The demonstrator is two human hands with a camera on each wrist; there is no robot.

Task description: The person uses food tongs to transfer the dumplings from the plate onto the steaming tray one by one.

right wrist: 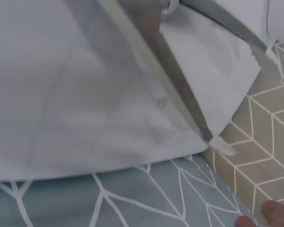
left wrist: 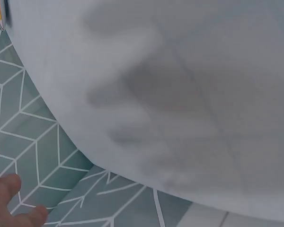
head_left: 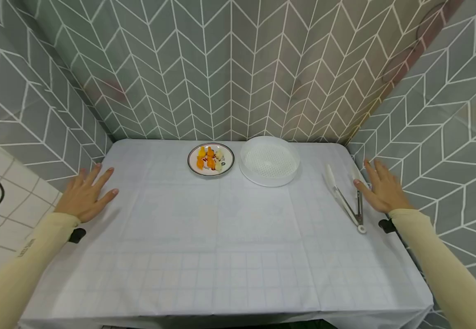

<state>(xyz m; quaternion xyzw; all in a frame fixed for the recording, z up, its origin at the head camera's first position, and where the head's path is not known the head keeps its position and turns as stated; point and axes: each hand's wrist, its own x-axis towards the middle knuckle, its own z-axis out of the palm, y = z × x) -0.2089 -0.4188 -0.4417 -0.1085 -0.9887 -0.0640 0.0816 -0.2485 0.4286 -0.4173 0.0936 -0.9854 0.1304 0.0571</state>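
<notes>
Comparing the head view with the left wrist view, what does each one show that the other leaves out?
Only the head view shows the tongs, the white round container and the right hand. The left wrist view adds no new object, just a close look at blurred shadows on the cloth. Both show the cloth, the patterned backdrop, the left hand, and the plate with orange food, though the wrist view catches only fingertips and the plate's edge.

A white tablecloth (head_left: pixel 221 219) drapes over the table's near edge. A grey-green curtain (head_left: pixel 221 77) with white herringbone lines backs the far edge and both far corners. Beyond the left edge, a white tiled surface (head_left: pixel 19 196) bears a curved black outline (head_left: pixel 3 192).
</notes>
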